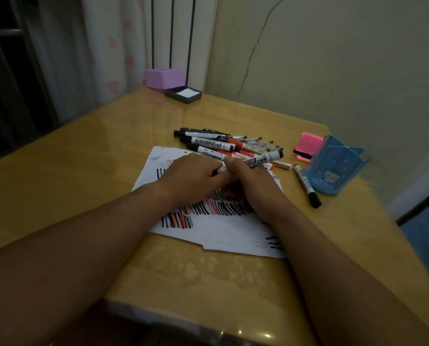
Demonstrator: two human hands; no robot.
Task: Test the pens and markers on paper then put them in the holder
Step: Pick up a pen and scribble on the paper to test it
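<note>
Meeting over the middle of the paper [216, 236], the person's two hands close on one white-barrelled marker [222, 169]. The left hand [191, 176] lies knuckles up with its fingers curled round the marker's near end. The right hand [249, 177] comes in from the other side, thumb laid on top of the barrel and fingers folded under it. Only a short piece of the barrel shows between them, so I cannot tell whether the cap is on or off.

The paper lies flat on the wooden table [83, 171], crossed by rows of short black and red strokes, with a few more black dashes near its right front corner. Just beyond the hands, a pile of pens and markers [233, 146] lies partly on the sheet's far edge: black-capped and red-capped whiteboard markers on top, thin clear pens behind.

To the right stands the blue holder [333, 166], upright, with a small cartoon figure on its front. A lone black marker [307, 184] lies on the table just beside its left face, cap towards me. A pink block [308, 146] sits behind the holder.

At the far corner, by the curtain [103, 51], a purple box [163, 78] touches a dark tray of white notes [183, 94].
</note>
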